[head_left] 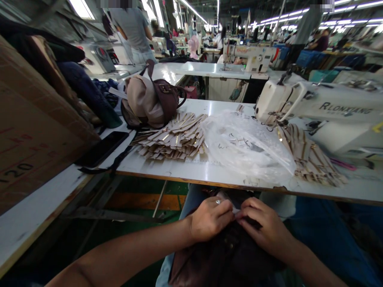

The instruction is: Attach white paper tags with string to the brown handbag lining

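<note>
On my lap, below the table edge, lies a dark brown bag (206,259). My left hand (211,219), with a ring on one finger, is closed in a pinch over the bag's top. Facing it, my right hand (261,223) pinches with thumb and fingers, its tips almost touching the left ones. Between the two hands shows a small piece of pale material (236,210), and both sets of fingertips are on it. What exactly this piece is, I cannot make out.
The white table (191,171) ahead carries a zipper-strip pile (176,139), a clear plastic bag (248,147) with metal hooks, more strips (314,159), a sewing machine (323,107), a brown-and-beige handbag (155,99) and a phone (103,149). A cardboard box (36,127) stands left. People work beyond.
</note>
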`<state>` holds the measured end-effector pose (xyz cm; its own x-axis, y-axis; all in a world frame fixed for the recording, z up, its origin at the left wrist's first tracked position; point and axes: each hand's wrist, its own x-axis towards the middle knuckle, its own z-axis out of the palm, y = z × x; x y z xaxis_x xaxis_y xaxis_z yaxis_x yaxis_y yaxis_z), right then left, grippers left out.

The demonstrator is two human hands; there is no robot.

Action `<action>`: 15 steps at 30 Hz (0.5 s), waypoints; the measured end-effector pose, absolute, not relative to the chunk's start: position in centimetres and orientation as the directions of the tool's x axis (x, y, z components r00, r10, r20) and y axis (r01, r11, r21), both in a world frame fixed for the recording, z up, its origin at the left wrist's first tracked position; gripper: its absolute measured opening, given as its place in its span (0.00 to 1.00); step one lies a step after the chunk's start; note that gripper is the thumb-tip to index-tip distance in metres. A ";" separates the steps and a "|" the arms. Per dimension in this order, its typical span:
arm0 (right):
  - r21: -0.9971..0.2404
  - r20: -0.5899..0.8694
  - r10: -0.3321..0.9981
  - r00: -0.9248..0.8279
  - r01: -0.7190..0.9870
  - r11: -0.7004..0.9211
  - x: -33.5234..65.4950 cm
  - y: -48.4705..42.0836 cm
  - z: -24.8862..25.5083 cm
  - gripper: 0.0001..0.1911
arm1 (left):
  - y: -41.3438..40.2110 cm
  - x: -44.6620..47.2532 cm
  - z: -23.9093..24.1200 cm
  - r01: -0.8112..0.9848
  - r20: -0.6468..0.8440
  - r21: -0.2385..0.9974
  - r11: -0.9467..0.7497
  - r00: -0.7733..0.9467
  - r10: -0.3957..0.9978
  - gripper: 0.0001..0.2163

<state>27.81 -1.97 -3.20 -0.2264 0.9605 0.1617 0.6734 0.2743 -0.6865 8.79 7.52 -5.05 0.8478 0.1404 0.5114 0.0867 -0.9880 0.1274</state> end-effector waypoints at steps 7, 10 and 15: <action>-0.538 -0.128 0.951 -0.282 0.825 0.173 28.1 -0.1 -1.5 0.04 | 7.9 9.8 -4.5 -0.047 0.518 0.085 -0.995 0.855 0.004 0.13; -0.527 -0.223 0.927 -0.302 0.837 0.146 28.5 0.9 -2.2 0.03 | 8.1 10.2 -4.3 -0.072 0.488 0.084 -0.994 0.872 -0.022 0.13; -0.626 -0.275 0.903 -0.330 0.774 0.092 29.3 1.8 -3.4 0.02 | 9.0 10.3 -3.2 0.103 0.224 0.371 -0.923 0.954 0.197 0.05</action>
